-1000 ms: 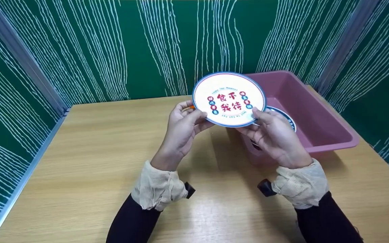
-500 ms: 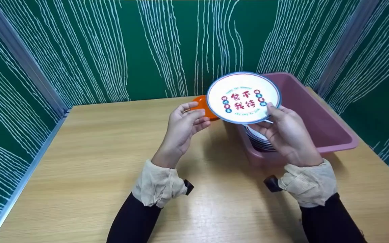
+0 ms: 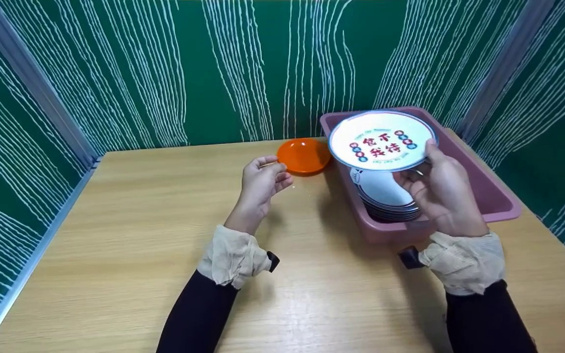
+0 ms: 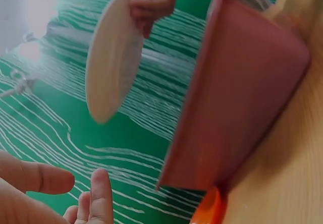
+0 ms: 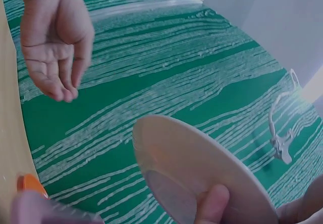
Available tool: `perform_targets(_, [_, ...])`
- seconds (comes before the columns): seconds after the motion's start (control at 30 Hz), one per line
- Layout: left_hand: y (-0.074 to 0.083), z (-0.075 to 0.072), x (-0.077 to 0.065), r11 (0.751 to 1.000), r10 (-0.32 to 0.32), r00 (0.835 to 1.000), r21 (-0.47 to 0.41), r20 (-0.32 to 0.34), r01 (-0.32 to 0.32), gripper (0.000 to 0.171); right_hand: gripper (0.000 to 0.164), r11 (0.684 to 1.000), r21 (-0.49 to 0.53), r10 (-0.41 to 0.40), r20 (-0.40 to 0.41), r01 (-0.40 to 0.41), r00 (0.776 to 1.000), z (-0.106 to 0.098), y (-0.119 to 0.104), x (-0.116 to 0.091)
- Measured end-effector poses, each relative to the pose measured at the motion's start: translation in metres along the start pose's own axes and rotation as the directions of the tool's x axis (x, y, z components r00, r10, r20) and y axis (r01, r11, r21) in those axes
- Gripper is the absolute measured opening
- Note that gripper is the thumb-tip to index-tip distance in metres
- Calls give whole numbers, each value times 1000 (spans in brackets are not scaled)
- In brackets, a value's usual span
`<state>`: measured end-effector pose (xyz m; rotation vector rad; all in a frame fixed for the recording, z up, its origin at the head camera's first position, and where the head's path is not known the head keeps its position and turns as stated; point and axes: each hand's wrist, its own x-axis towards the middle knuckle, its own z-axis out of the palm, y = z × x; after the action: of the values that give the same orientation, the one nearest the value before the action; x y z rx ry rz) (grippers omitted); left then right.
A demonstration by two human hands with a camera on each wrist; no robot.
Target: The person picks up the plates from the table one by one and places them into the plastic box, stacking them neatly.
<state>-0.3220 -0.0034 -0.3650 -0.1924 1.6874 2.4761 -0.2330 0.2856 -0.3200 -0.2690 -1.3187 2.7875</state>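
Note:
My right hand (image 3: 451, 196) holds a white plate (image 3: 385, 139) by its right edge, thumb on top and fingers beneath. The plate has a blue rim and red characters, and it is tilted above the pink basin (image 3: 478, 186). Inside the basin, below the held plate, lies a stack of white plates (image 3: 385, 191) with dark rims. To the left, my left hand (image 3: 263, 186) hovers over the table with loosely bent fingers and nothing between them. The left wrist view shows its thumb and fingers (image 4: 101, 199) apart. Just beyond this hand sits an orange dish (image 3: 304, 157).
A wooden table (image 3: 140, 245) carries the basin on its right side, close to the back wall (image 3: 223, 73). Green panels with white wavy lines enclose the table at the back and sides. The orange dish stands against the basin's left side.
The left hand has let go of the plate. The right hand has carried it rightward over the basin, uncovering the orange dish and more of the plate stack.

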Motion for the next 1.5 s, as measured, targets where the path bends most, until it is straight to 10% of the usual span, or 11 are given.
perform_targets(0.57, [-27, -8, 67, 977, -30, 975, 201, -221, 75, 38, 54, 998, 48, 41, -163, -33, 986, -35, -13, 27])
perform_targets(0.93, [-37, -17, 86, 973, -55, 955, 201, -291, 117, 47, 58, 992, -105, 41, -250, -70, 967, -51, -18, 31])
perform_targets(1.5, [-56, -22, 106, 996, -49, 978, 62, -203, 63, 66, 58, 876, -459, -8, -321, -149, 947, -63, -12, 41])
